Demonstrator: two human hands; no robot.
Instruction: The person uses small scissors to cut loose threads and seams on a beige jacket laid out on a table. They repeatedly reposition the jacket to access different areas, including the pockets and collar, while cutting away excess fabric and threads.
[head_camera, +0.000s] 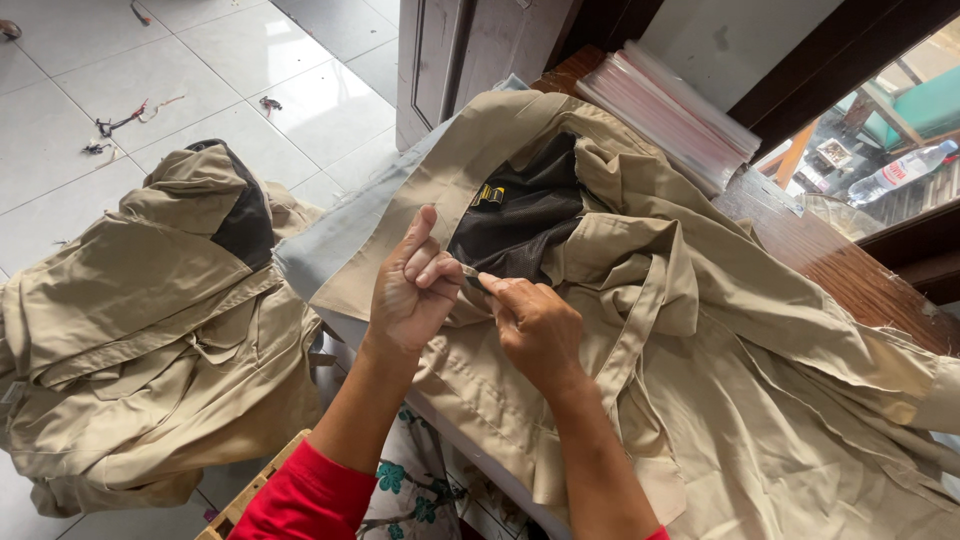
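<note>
A beige garment with a black mesh lining lies spread over a wooden table. My left hand pinches a fold of the beige cloth near the lining's lower edge, thumb raised. My right hand is closed on a small thin tool, its tip meeting the cloth right by my left fingers. What kind of tool it is cannot be told. A small yellow and black label shows on the lining.
A pile of similar beige garments lies on the white tiled floor at left, with thread scraps scattered nearby. A stack of clear plastic bags rests at the table's back. A plastic bottle lies beyond the window.
</note>
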